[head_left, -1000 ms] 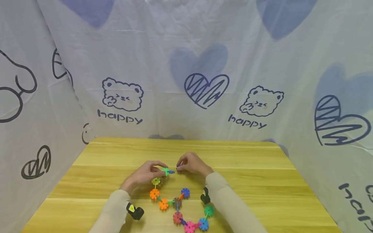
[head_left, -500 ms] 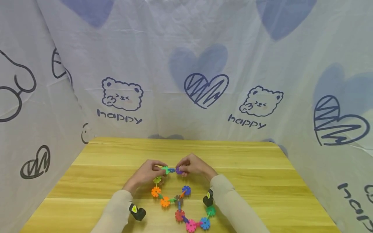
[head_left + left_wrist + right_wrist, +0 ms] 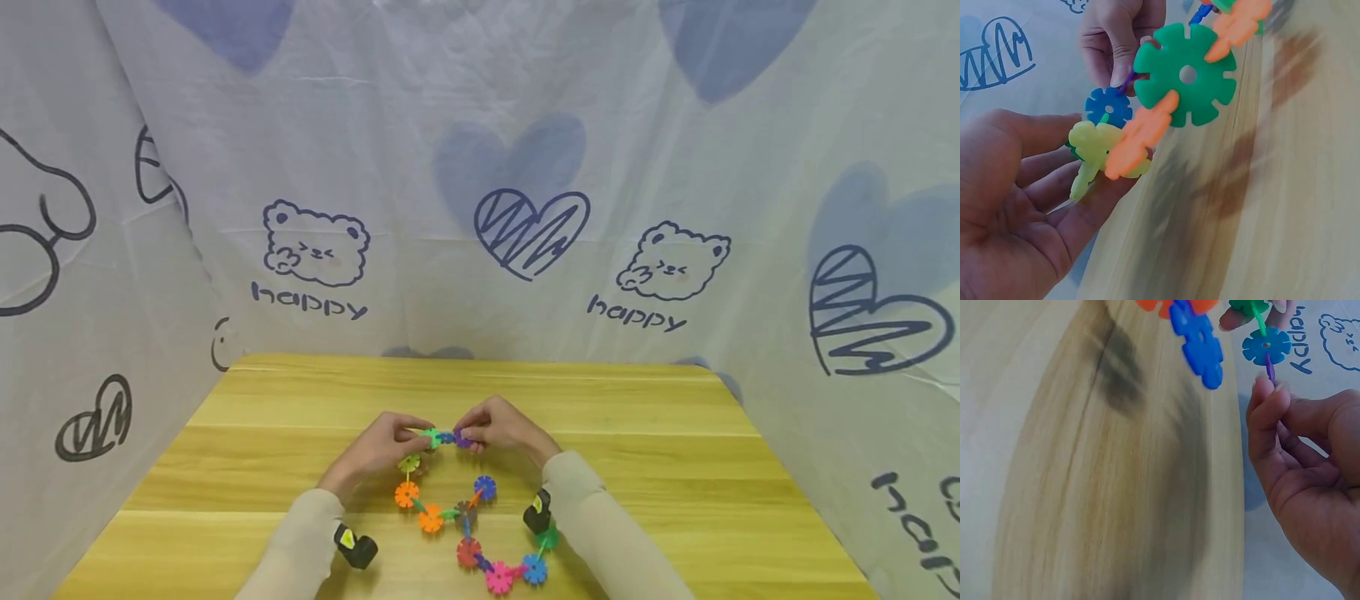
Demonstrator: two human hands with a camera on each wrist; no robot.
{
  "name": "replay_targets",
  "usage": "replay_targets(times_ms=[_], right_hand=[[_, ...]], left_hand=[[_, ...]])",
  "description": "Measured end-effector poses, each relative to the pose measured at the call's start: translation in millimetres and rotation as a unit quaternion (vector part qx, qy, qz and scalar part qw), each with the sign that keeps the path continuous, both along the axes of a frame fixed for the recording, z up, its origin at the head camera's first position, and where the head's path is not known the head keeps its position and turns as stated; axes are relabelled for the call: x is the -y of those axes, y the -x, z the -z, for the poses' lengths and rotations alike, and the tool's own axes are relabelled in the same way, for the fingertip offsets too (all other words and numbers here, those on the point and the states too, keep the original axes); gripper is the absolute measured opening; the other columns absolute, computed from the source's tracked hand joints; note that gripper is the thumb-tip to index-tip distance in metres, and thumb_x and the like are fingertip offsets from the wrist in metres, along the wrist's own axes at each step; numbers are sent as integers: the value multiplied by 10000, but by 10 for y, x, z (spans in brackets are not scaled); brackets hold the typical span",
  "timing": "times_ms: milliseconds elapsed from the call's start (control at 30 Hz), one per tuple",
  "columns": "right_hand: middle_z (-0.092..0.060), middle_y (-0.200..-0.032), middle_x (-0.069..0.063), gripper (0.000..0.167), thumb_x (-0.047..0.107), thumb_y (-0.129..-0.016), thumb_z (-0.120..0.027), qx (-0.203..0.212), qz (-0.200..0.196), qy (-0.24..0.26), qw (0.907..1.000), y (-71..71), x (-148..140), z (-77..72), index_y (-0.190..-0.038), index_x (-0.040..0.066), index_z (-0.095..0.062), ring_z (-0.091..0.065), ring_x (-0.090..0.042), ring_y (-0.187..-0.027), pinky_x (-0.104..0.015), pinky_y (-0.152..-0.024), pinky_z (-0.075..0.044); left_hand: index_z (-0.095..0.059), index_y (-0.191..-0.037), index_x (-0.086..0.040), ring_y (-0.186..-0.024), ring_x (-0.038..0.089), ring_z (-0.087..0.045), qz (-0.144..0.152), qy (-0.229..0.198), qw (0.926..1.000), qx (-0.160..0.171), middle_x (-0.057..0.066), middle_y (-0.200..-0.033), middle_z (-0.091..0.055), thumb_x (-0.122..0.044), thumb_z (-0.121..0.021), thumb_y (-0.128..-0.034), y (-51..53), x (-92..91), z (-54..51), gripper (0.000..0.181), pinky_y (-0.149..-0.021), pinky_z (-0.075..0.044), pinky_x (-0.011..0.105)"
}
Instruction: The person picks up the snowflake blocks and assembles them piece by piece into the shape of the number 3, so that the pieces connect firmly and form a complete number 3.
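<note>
My left hand (image 3: 377, 448) pinches a green notched disc (image 3: 432, 438) at one end of a chain of interlocking plastic snowflake discs. A blue disc (image 3: 1266, 345) sticks out of the green one, towards my right hand (image 3: 501, 427). Between thumb and fingertips, that right hand pinches a purple disc (image 3: 1270, 369), seen edge-on in the right wrist view; it meets the rim of the blue disc. How deep its notch sits cannot be told. From the left hand, the chain runs down through a yellow-green disc (image 3: 408, 463) and an orange disc (image 3: 407, 495).
Nearer the person, the chain branches at a brown disc (image 3: 465, 512) to a dark blue disc (image 3: 485, 487) and a red disc (image 3: 468, 552). A pink disc (image 3: 498, 577) follows. Patterned cloth (image 3: 420, 292) encloses the wooden table (image 3: 645, 467) at the back and sides.
A second ago a gap lay between the purple and blue discs; now they meet. The right hand has turned slightly, and the hanging chain has shifted a little right.
</note>
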State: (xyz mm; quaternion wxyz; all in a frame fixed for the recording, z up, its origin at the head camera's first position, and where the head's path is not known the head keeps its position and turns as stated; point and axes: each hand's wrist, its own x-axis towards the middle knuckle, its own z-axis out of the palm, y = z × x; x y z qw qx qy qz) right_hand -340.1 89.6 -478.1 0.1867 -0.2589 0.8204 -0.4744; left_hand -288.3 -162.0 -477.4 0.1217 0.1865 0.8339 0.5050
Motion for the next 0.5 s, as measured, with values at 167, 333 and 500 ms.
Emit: replay_targets(times_ms=[167, 333, 500], right_hand=[[-782, -889, -183, 192, 34, -1010, -631, -63, 84, 35, 9999, -26, 3, -30, -1111, -68, -757, -674, -93, -629, -396, -695, -631], [-787, -869, -166, 163, 26, -996, -648, -75, 333, 48, 9994, -53, -19, -78, -1056, -59, -775, -688, -118, -616, -428, -699, -635], [-785, -868, -162, 169, 30, -999, -647, -55, 318, 60, 9995, -57, -46, -100, -1075, -53, -773, -730, -269, -673, -459, -712, -636]], left_hand=[[-568, -1400, 86, -1033, 333, -764, -39, -120, 9997, 197, 227, -1103, -773, -219, -628, -1037, -5, -47, -19, 478, -877, -606, 401], [-544, -1426, 85, -1053, 356, -755, 1, -247, 9991, 330, 228, -1050, -781, -228, -617, -1045, -13, -103, -58, 499, -925, -595, 434], [-521, -1426, 118, -1074, 379, -745, 175, -279, 9994, 145, 257, -1105, -761, -188, -587, -1059, -9, -121, -51, 482, -1028, -544, 541]])
